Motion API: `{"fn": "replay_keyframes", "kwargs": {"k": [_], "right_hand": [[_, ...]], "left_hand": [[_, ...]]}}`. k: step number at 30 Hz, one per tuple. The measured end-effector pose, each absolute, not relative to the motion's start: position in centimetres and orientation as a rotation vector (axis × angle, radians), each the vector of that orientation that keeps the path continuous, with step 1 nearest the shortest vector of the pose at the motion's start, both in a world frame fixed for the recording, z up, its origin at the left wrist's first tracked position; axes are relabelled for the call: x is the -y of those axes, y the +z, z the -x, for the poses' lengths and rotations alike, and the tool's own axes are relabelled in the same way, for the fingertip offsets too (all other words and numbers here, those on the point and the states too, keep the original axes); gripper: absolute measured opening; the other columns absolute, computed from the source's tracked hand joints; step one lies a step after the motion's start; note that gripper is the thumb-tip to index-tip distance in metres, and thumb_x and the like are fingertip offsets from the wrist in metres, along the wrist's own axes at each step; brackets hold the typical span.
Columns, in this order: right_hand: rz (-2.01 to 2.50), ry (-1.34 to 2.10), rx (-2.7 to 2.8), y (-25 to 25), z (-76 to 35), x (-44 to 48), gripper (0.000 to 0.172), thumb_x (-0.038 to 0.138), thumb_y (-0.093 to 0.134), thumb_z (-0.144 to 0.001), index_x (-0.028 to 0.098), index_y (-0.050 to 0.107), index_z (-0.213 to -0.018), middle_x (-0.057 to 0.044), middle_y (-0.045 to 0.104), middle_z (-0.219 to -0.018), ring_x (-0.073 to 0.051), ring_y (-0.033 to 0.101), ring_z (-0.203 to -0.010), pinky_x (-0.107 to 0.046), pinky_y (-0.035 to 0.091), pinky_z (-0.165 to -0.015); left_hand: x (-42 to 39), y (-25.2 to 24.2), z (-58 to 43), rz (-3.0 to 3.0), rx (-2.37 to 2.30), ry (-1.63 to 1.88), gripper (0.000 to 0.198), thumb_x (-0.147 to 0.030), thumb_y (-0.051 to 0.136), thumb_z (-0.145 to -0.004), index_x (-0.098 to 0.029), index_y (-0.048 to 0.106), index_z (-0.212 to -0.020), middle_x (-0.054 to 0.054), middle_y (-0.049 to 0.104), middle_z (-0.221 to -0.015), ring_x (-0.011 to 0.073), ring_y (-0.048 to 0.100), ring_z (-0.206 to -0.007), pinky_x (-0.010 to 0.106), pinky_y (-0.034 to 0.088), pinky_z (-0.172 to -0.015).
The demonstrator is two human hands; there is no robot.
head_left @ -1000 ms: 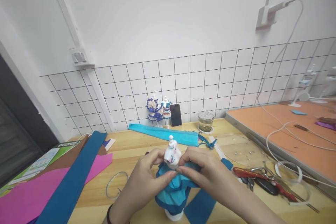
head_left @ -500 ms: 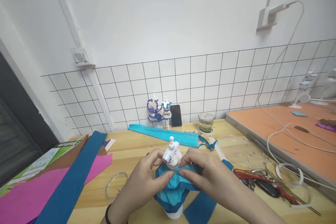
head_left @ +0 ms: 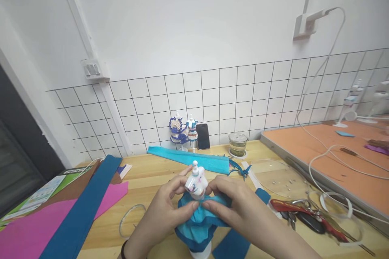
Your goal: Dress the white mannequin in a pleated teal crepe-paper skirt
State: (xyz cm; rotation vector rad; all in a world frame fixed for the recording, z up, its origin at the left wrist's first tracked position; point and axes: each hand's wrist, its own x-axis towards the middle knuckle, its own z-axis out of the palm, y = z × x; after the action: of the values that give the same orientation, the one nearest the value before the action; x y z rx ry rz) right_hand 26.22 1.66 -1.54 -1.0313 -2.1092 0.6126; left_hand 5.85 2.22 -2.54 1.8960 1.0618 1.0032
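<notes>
A small white mannequin [head_left: 197,182] stands on the table in front of me, dressed in a layered turquoise skirt [head_left: 197,226] with dark blue trim. My left hand [head_left: 170,202] curls around the waist from the left, its thumb pressing the top of the skirt. From the right, my right hand [head_left: 235,198] pinches the skirt's upper edge between thumb and fingers. Both thumbs come close together at the front of the waist. The mannequin's round white base shows below the hem.
A turquoise paper strip [head_left: 191,158] lies behind the mannequin. Two dressed mannequins, a phone [head_left: 203,136] and a glass cup [head_left: 238,144] stand by the wall. Keys [head_left: 310,222] lie right; pink paper [head_left: 33,226] and a dark blue strip [head_left: 82,206] lie left.
The view has shifted slightly. The mannequin leans a little further left, and both hands keep their hold at the waist of the skirt.
</notes>
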Motion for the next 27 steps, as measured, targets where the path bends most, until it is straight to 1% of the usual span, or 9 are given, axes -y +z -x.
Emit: {"fn": "replay_keyframes", "kwargs": {"k": [3, 8, 14, 16, 18, 20, 21, 23, 27], "right_hand": [[1.033, 0.597, 2.082, -1.9, -26.1, -1.8, 0.005, 0.023, 0.064, -0.084, 0.022, 0.059, -0.083, 0.002, 0.064, -0.081, -0.016, 0.060, -0.077, -0.025, 0.042, -0.066], [0.926, 0.642, 2.097, -2.2, -26.2, -1.9, 0.005, 0.022, 0.062, -0.086, 0.024, 0.059, -0.089, 0.002, 0.067, -0.094, -0.016, 0.061, -0.088, -0.026, 0.044, -0.076], [0.924, 0.626, 2.054, -2.3, -26.2, -2.1, 0.008, 0.019, 0.063, -0.084, 0.024, 0.060, -0.089, 0.003, 0.070, -0.089, -0.014, 0.064, -0.084, -0.024, 0.046, -0.074], [0.933, 0.624, 2.050, -2.3, -26.2, -2.1, 0.006, 0.021, 0.064, -0.083, 0.024, 0.060, -0.086, 0.003, 0.070, -0.087, -0.015, 0.064, -0.082, -0.024, 0.046, -0.073], [0.943, 0.631, 2.050, -2.3, -26.1, -2.0, 0.005, 0.021, 0.065, -0.083, 0.024, 0.061, -0.084, 0.003, 0.070, -0.087, -0.015, 0.064, -0.082, -0.025, 0.046, -0.073], [0.953, 0.636, 2.052, -2.3, -26.1, -1.9, 0.005, 0.021, 0.065, -0.083, 0.024, 0.061, -0.085, 0.003, 0.071, -0.088, -0.016, 0.064, -0.082, -0.025, 0.046, -0.073], [0.960, 0.638, 2.054, -2.2, -26.1, -1.9, 0.005, 0.021, 0.064, -0.083, 0.024, 0.061, -0.085, 0.003, 0.071, -0.088, -0.016, 0.064, -0.082, -0.025, 0.046, -0.073], [0.961, 0.649, 2.061, -2.1, -26.1, -1.8, 0.005, 0.020, 0.063, -0.083, 0.024, 0.061, -0.086, 0.002, 0.071, -0.089, -0.016, 0.065, -0.084, -0.025, 0.046, -0.073], [0.964, 0.637, 2.079, -1.8, -26.3, -1.8, 0.005, 0.020, 0.063, -0.084, 0.024, 0.062, -0.086, 0.002, 0.072, -0.090, -0.017, 0.065, -0.084, -0.026, 0.047, -0.074]], "left_hand": [[-2.3, -2.6, -5.8, -1.916, -1.069, 1.000, 0.019, -0.029, 0.065, -0.079, -0.025, 0.065, -0.097, 0.008, 0.058, -0.127, 0.0258, 0.052, -0.115, 0.040, 0.036, -0.103], [-2.4, -2.7, -5.7, -1.891, -1.054, 0.999, 0.027, -0.035, 0.067, -0.079, -0.026, 0.065, -0.104, 0.008, 0.065, -0.114, 0.0254, 0.056, -0.108, 0.042, 0.036, -0.103], [-2.5, -2.9, -5.7, -1.830, -1.015, 1.012, 0.028, -0.037, 0.068, -0.078, -0.024, 0.066, -0.103, 0.008, 0.060, -0.127, 0.0284, 0.055, -0.114, 0.046, 0.032, -0.107], [-2.6, -3.0, -5.6, -1.854, -1.035, 0.998, 0.031, -0.040, 0.068, -0.077, -0.025, 0.066, -0.103, 0.009, 0.055, -0.134, 0.0312, 0.046, -0.125, 0.050, 0.024, -0.111], [-2.6, -3.0, -5.4, -1.888, -1.075, 0.977, 0.033, -0.042, 0.070, -0.075, -0.025, 0.066, -0.103, 0.008, 0.045, -0.143, 0.0331, 0.030, -0.137, 0.053, 0.015, -0.114], [-2.7, -2.9, -5.2, -1.938, -1.113, 0.963, 0.032, -0.042, 0.070, -0.075, -0.026, 0.066, -0.102, 0.006, 0.034, -0.151, 0.0328, 0.014, -0.142, 0.054, 0.011, -0.114], [-2.7, -2.9, -5.2, -1.968, -1.125, 0.961, 0.031, -0.041, 0.069, -0.075, -0.026, 0.066, -0.102, 0.005, 0.030, -0.152, 0.0326, 0.009, -0.143, 0.054, 0.011, -0.114], [-2.5, -2.6, -5.2, -2.037, -1.143, 0.974, 0.027, -0.037, 0.068, -0.076, -0.026, 0.066, -0.101, 0.004, 0.029, -0.153, 0.0330, 0.008, -0.143, 0.055, 0.015, -0.113], [-1.8, -1.7, -5.6, -2.167, -1.163, 1.019, 0.017, -0.025, 0.064, -0.078, -0.025, 0.064, -0.096, 0.007, 0.048, -0.137, 0.0317, 0.023, -0.139, 0.051, 0.027, -0.110]]}}
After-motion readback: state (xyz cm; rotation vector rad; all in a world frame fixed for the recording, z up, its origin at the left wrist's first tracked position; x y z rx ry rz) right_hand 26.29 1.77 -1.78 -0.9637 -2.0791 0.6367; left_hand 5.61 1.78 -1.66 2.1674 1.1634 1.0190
